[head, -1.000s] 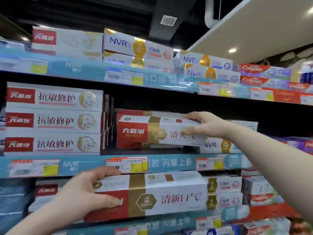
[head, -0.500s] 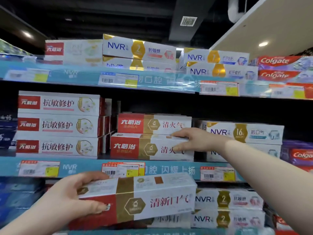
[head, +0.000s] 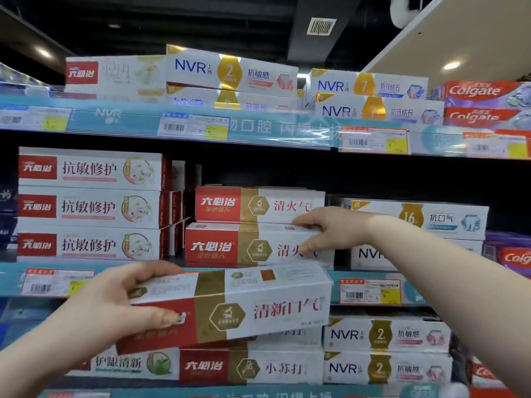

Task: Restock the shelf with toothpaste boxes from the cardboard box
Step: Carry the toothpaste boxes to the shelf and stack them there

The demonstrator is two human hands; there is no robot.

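Observation:
My left hand (head: 115, 305) grips the left end of a red, gold and white toothpaste box (head: 253, 305), held level in front of the shelf edge. My right hand (head: 330, 231) reaches to the middle shelf (head: 178, 268) and pinches the right end of a matching box (head: 244, 245) that rests on the shelf, thumb on its front and fingers on top. A second matching box (head: 258, 205) sits just behind and above it. The cardboard box is out of view.
White and red boxes (head: 89, 206) stand stacked three high at the left of the middle shelf. NVR boxes (head: 442, 218) lie to the right of my right hand. The top shelf (head: 258, 127) and the lower shelf (head: 385, 351) hold more toothpaste.
My right hand lowered its box from mid-air onto the middle shelf in front of the other one and still holds it. My left hand raised its box slightly.

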